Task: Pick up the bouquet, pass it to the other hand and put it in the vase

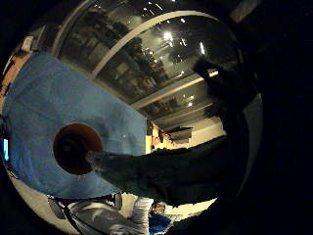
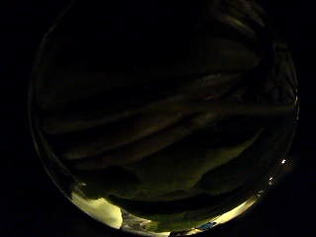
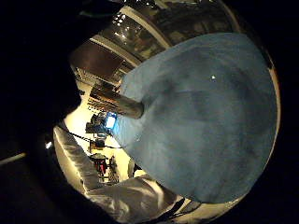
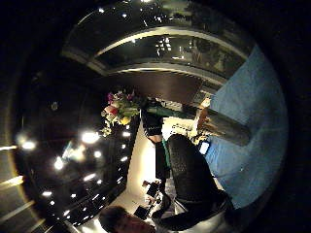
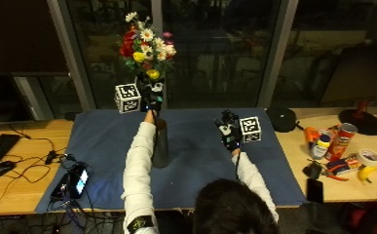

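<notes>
From behind, the left hand (image 5: pixel 150 97) held the bouquet (image 5: pixel 146 46) up high, fingers wrapped round the stems, blooms pointing straight up, long axis vertical, right above the dark vase (image 5: pixel 160 144) on the blue cloth (image 5: pixel 194 156). The left little-finger cam alone showed the vase mouth (image 1: pixel 77 148) from above w/ the stem ends (image 1: pixel 146 171) beside it. The right hand (image 5: pixel 229 131) hovered over the cloth, apart from the vase; couldn't tell its fingers. Its thumb cam caught the bouquet (image 4: pixel 119 110) from afar.

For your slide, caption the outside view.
Left hand holds the bouquet above the dark vase; right hand hovers.
</notes>
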Available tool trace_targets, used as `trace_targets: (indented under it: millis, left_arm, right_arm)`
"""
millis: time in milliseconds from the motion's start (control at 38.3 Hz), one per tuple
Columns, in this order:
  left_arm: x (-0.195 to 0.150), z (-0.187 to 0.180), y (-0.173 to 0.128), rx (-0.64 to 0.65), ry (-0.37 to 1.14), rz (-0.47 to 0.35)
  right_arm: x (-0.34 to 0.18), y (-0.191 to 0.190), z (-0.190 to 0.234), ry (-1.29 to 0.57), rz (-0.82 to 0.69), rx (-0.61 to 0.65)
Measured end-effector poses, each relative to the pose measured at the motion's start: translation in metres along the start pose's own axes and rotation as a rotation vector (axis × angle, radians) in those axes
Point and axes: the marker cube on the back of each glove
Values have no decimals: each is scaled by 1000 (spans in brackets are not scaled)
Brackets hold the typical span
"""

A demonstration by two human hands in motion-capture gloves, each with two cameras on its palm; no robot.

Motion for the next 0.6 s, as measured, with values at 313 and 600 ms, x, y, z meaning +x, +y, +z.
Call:
trace_targets:
  millis: [313, 600]
  left_arm:
    - [-244, -48, 95, -528, -289, -281]
    - [-251, -70, 151, -515, -351, -68]
  right_arm:
    - [32, 59, -2, -16, -208, -287]
    - [84, 72, -32, -40, -164, -330]
